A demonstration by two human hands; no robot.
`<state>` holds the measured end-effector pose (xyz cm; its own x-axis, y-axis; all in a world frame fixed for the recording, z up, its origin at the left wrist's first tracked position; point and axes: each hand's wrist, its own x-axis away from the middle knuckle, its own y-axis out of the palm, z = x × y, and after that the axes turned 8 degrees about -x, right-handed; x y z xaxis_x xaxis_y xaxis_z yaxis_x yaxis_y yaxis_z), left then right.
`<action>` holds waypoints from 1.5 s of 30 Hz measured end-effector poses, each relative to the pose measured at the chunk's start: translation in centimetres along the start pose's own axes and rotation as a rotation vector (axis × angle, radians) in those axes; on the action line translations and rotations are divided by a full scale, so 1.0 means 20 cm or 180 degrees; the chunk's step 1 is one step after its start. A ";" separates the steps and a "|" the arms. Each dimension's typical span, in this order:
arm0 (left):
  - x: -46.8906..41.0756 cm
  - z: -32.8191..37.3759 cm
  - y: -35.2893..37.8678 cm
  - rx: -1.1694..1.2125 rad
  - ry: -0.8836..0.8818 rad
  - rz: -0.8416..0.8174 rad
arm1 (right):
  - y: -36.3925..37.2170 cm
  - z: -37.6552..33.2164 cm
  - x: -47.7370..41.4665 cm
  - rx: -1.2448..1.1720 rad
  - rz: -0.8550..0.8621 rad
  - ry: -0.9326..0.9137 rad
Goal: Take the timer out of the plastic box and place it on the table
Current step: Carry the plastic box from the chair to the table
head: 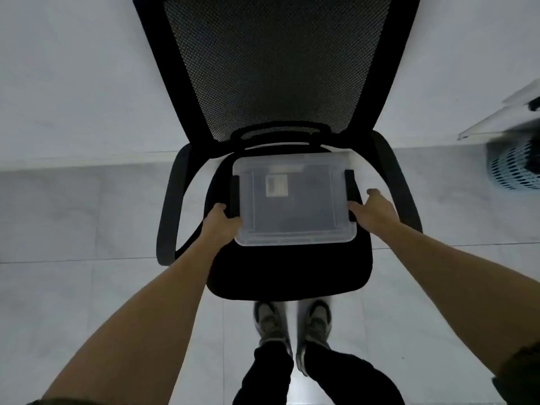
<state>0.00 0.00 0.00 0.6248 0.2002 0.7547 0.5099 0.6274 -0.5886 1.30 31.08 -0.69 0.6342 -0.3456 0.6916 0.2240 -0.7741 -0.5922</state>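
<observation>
A clear plastic box (pixel 293 226) with a lid and black side latches rests on the seat of a black office chair (pixel 292 273). Through the lid a small white timer (pixel 277 185) shows near the box's back middle. My left hand (pixel 220 222) grips the box's left side at the black latch. Touching the right side beside the other latch, my right hand (pixel 372 210) has its fingers partly spread. The lid is on the box.
The chair has a mesh backrest (pixel 271 68) and two curved armrests. A white table edge (pixel 502 118) shows at the far right, with a perforated blue basket (pixel 514 168) under it. My feet stand on the tiled floor in front of the chair.
</observation>
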 end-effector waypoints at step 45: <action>1.89 0.50 -0.55 -0.1410 0.2165 -0.0107 | -0.73 0.49 2.24 -0.2567 0.1265 0.0862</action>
<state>12.11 8.15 37.96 0.7550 -0.4041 0.5164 0.6323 0.2403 -0.7365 33.75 32.12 34.89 0.3375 -0.6967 0.6330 -0.6168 -0.6717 -0.4104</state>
